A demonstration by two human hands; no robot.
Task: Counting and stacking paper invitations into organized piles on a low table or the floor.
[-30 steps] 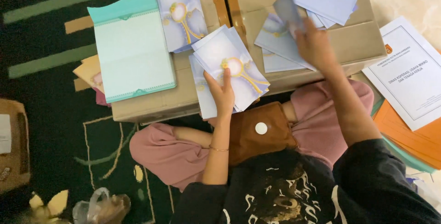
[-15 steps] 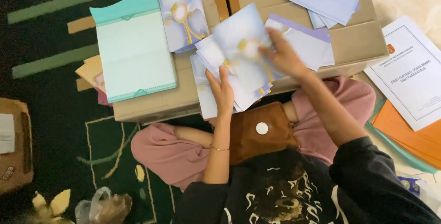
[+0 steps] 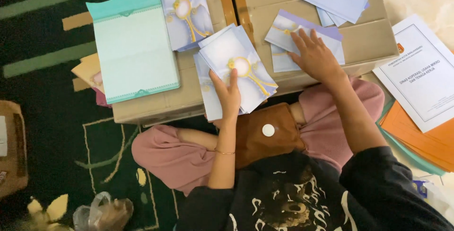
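I am watching the left hand (image 3: 228,94) pressing flat, fingers spread and gripping nothing, on a fanned stack of pale blue cards (image 3: 236,70) at the near edge of the cardboard box (image 3: 369,41), while the right hand (image 3: 316,58), also open, is resting on a lilac-edged envelope (image 3: 302,39) right of that stack. The cards are looking thin and glossy, so I am judging that the overhanging stack could slide off the box's edge into the lap. A stiff teal folder (image 3: 135,46) is lying left of the stack.
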